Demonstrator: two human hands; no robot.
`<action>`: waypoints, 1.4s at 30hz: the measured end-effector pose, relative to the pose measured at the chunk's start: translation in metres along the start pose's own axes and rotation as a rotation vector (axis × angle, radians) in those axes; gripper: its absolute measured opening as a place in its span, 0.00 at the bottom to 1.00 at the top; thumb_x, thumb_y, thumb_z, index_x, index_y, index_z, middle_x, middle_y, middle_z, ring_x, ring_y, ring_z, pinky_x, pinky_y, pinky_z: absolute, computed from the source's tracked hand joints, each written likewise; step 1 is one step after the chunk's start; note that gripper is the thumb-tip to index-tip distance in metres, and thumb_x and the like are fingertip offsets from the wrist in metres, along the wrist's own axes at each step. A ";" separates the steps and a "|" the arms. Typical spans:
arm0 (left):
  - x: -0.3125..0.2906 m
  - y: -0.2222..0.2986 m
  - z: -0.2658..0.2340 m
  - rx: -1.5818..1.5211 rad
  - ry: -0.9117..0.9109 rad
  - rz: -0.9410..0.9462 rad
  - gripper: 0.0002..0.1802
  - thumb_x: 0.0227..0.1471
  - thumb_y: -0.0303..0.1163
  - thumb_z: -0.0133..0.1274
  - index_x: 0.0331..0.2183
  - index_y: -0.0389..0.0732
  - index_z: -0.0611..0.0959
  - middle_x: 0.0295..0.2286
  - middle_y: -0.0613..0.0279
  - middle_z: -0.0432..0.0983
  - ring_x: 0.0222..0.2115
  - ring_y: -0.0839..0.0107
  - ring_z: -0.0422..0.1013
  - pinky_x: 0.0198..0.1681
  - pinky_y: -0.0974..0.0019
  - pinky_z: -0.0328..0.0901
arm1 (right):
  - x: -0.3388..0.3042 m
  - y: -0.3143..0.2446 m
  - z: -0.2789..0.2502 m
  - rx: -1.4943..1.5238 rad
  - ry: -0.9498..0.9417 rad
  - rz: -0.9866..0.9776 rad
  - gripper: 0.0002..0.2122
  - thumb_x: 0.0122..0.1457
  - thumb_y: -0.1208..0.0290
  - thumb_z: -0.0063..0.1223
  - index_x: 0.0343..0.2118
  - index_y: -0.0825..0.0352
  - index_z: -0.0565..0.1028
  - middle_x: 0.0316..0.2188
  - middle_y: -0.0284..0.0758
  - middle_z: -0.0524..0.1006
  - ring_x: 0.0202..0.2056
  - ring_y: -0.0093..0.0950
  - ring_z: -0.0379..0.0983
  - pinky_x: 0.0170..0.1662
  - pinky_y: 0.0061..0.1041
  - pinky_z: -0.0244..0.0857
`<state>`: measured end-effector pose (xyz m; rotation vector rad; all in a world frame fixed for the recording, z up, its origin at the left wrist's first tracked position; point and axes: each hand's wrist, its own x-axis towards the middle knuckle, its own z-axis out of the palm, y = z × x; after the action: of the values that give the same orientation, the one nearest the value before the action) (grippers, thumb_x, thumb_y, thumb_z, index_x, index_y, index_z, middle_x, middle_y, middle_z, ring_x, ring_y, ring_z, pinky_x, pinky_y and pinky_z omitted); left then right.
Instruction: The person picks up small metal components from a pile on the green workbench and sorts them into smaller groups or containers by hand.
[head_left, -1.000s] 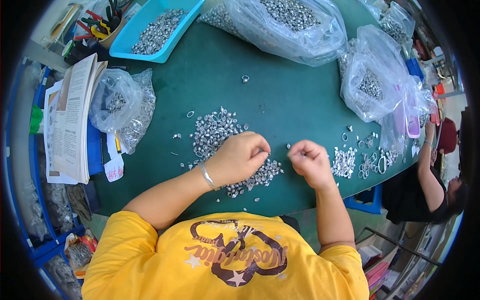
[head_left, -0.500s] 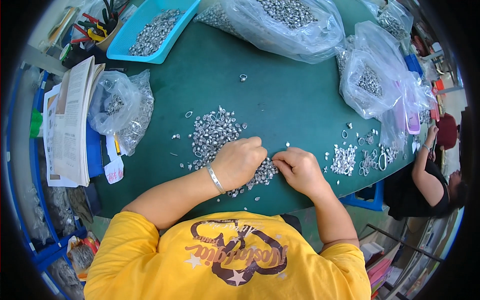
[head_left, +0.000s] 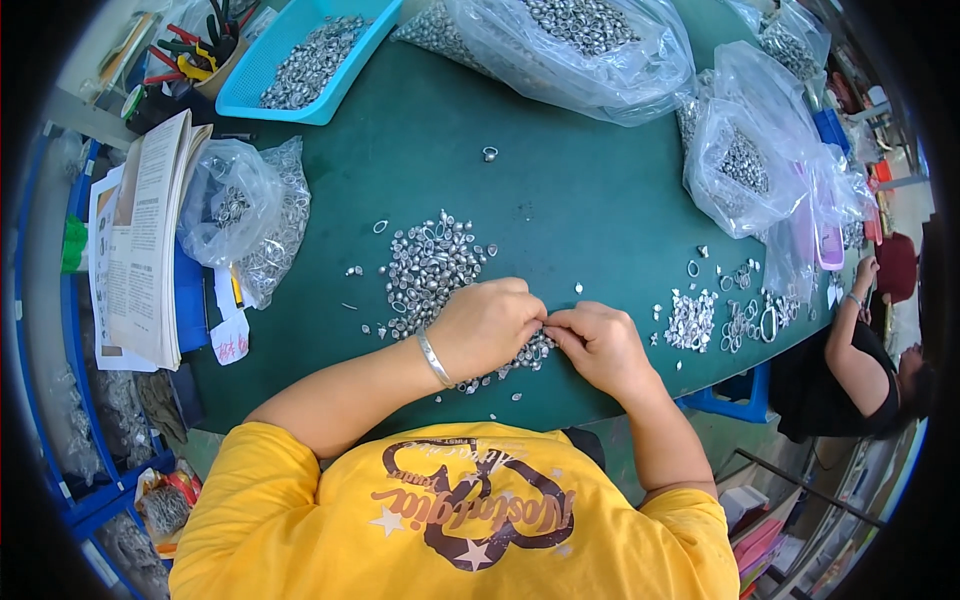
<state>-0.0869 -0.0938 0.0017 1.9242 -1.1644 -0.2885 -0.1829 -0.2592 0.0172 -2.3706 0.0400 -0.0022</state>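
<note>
My left hand (head_left: pixel 489 325) is closed in a pinch above the right part of a pile of small silvery metal rings and cast pieces (head_left: pixel 430 268). Its fingertips meet those of my right hand (head_left: pixel 598 345), which is pinched as well. Whatever sits between the fingertips is too small and covered to make out. More of the pile shows below and between the hands. To the right of my right hand lies a group of small flat silver pieces (head_left: pixel 690 320), and beyond it several loose metal rings (head_left: pixel 740 325).
On the green table (head_left: pixel 380 170) stand a blue basket (head_left: pixel 228 103) of metal pieces and a large filled plastic bag (head_left: pixel 640 85). More bags (head_left: pixel 740 200) lie at right, another bag (head_left: pixel 270 240) beside papers (head_left: pixel 140 250) at left. A co-worker (head_left: pixel 850 370) sits at far right.
My left hand has shifted slightly right, and its fingertips now meet my right hand's. Before, a small gap lay between the two hands.
</note>
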 end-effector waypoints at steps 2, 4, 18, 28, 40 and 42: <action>0.000 0.003 0.002 0.129 -0.099 -0.012 0.03 0.41 0.28 0.56 0.24 0.41 0.81 0.20 0.59 0.69 0.23 0.62 0.70 0.26 0.63 0.66 | -0.001 0.005 0.000 0.133 0.032 0.000 0.03 0.48 0.75 0.55 0.26 0.68 0.76 0.21 0.37 0.75 0.22 0.32 0.72 0.27 0.26 0.66; 0.001 0.003 0.001 0.145 -0.106 0.029 0.03 0.41 0.27 0.55 0.24 0.41 0.80 0.20 0.60 0.68 0.23 0.62 0.70 0.26 0.63 0.66 | -0.008 0.018 -0.004 0.499 0.037 0.178 0.03 0.48 0.76 0.54 0.26 0.69 0.75 0.21 0.34 0.75 0.21 0.27 0.70 0.26 0.23 0.64; 0.003 0.000 0.004 0.133 -0.135 0.169 0.02 0.40 0.25 0.53 0.23 0.40 0.78 0.21 0.60 0.66 0.24 0.64 0.68 0.25 0.65 0.65 | -0.010 0.006 -0.004 -0.022 0.023 -0.050 0.04 0.48 0.74 0.55 0.27 0.67 0.77 0.22 0.38 0.75 0.24 0.36 0.72 0.28 0.29 0.67; 0.014 -0.004 -0.027 -1.082 -0.099 -0.729 0.03 0.46 0.26 0.55 0.27 0.38 0.77 0.20 0.66 0.69 0.17 0.79 0.63 0.17 0.76 0.57 | -0.011 0.009 -0.012 0.509 0.016 0.245 0.04 0.49 0.75 0.57 0.26 0.70 0.77 0.21 0.30 0.75 0.21 0.18 0.67 0.24 0.16 0.61; 0.013 -0.001 -0.008 -0.172 0.034 0.026 0.01 0.44 0.26 0.54 0.23 0.40 0.78 0.23 0.61 0.70 0.19 0.69 0.67 0.19 0.69 0.62 | -0.015 0.034 -0.025 1.241 -0.017 0.397 0.02 0.49 0.79 0.51 0.26 0.71 0.74 0.18 0.26 0.71 0.19 0.17 0.65 0.22 0.17 0.59; 0.020 0.008 -0.027 -1.051 -0.090 -0.661 0.01 0.45 0.23 0.52 0.25 0.37 0.76 0.22 0.64 0.70 0.18 0.77 0.64 0.15 0.75 0.57 | -0.012 0.033 -0.023 1.141 0.002 0.409 0.02 0.50 0.78 0.52 0.26 0.70 0.74 0.17 0.27 0.71 0.18 0.17 0.64 0.21 0.18 0.59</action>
<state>-0.0662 -0.0971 0.0285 1.2534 -0.2283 -1.0968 -0.1959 -0.2984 0.0103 -1.1921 0.4082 0.1331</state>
